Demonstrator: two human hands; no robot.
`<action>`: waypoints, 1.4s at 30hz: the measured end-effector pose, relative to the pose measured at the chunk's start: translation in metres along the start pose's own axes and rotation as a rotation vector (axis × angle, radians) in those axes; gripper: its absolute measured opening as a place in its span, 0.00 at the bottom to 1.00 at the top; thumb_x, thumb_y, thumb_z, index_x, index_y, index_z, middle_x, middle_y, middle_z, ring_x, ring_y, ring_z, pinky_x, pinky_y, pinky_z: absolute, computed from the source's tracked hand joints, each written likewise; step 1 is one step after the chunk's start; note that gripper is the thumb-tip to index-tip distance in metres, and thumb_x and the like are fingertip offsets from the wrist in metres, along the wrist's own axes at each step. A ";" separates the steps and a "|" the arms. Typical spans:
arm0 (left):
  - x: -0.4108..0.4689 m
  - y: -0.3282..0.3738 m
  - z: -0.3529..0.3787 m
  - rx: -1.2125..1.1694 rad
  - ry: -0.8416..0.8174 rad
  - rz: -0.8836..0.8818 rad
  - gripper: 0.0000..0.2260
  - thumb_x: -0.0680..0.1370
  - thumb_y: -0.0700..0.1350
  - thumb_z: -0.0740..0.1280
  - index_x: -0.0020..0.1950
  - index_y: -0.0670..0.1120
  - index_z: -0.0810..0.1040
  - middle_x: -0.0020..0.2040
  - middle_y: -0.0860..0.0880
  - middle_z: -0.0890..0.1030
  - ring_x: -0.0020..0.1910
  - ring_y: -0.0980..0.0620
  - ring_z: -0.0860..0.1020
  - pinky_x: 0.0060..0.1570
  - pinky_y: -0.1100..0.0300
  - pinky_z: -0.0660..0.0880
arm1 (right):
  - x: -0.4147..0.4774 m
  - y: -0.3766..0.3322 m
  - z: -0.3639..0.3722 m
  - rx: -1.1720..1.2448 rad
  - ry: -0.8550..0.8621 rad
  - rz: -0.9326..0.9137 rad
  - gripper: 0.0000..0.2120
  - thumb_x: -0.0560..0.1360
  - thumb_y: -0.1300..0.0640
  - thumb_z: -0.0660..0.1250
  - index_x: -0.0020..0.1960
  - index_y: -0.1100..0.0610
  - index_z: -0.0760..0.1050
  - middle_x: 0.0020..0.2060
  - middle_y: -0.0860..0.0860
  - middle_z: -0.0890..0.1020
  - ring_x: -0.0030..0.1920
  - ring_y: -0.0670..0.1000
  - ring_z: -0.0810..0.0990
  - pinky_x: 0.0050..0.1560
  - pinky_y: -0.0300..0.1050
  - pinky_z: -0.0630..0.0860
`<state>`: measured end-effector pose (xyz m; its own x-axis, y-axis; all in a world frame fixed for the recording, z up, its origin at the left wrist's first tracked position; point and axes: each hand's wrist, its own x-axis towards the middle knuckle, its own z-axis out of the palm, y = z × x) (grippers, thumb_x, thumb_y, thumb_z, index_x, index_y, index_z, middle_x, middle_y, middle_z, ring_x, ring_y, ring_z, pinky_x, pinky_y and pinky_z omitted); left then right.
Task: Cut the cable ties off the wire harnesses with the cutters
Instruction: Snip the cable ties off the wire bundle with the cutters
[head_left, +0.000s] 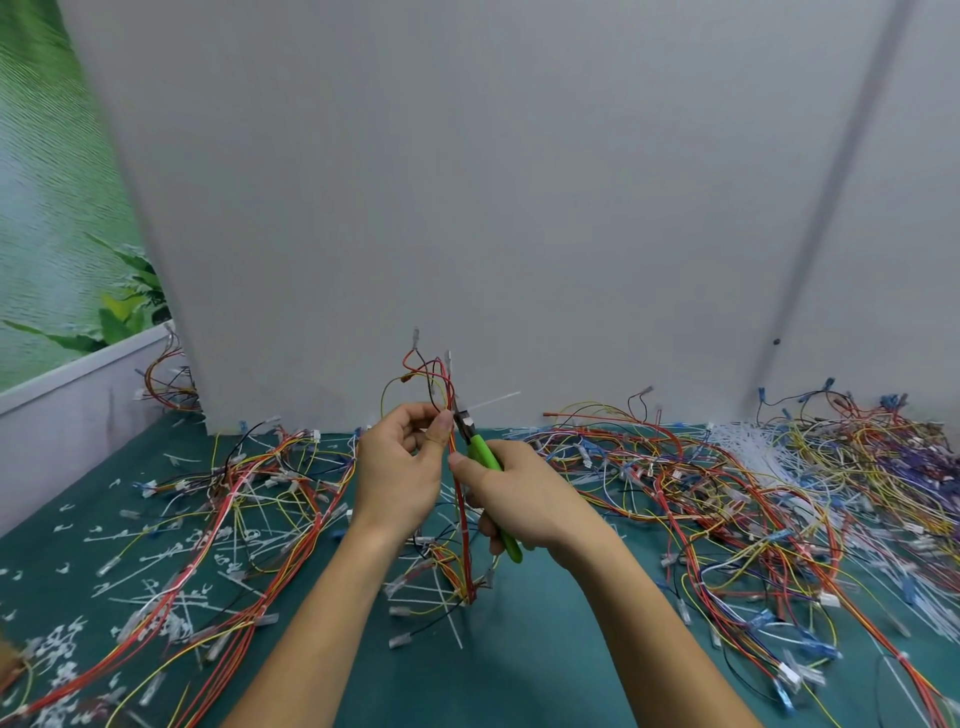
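Wire harness (461, 519) pinched upright by fingers of left hand (400, 467), right hand (524, 499) gripping green cutters (483, 452) at cable tie (496, 401)

Cutters (480, 451) half hidden (handles mostly) within right hand (524, 499)

harness (462, 519): red-yellow wire bundle, upright, pinched in left hand (400, 467)
cable tie (496, 401): white, on harness, tail sticking right
cutters (480, 449): green handles, in right hand (524, 499), nose at tie
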<state>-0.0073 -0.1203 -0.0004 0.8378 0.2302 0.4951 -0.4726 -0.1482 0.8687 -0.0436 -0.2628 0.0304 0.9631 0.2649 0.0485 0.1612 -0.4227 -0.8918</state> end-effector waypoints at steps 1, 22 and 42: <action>0.000 0.000 0.000 -0.003 -0.002 -0.004 0.04 0.78 0.46 0.72 0.47 0.55 0.79 0.41 0.60 0.84 0.43 0.64 0.82 0.42 0.72 0.76 | 0.000 0.000 0.000 0.002 -0.006 0.005 0.14 0.83 0.46 0.62 0.48 0.56 0.70 0.39 0.55 0.73 0.32 0.50 0.76 0.30 0.44 0.79; -0.005 0.006 0.004 -0.026 0.083 -0.003 0.06 0.78 0.46 0.73 0.46 0.58 0.81 0.42 0.57 0.85 0.43 0.62 0.83 0.40 0.71 0.77 | 0.001 0.001 0.004 -0.013 0.009 0.008 0.14 0.84 0.48 0.61 0.51 0.60 0.72 0.39 0.54 0.75 0.36 0.53 0.79 0.32 0.44 0.80; -0.004 0.003 0.003 -0.042 0.069 0.041 0.05 0.78 0.47 0.72 0.47 0.57 0.80 0.43 0.64 0.84 0.44 0.63 0.83 0.41 0.71 0.77 | 0.002 0.002 0.003 0.008 0.044 -0.016 0.12 0.85 0.50 0.60 0.46 0.57 0.71 0.37 0.56 0.74 0.28 0.53 0.76 0.29 0.48 0.80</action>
<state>-0.0111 -0.1250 0.0005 0.7976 0.2906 0.5285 -0.5181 -0.1185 0.8471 -0.0426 -0.2602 0.0271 0.9689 0.2332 0.0824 0.1752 -0.4119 -0.8942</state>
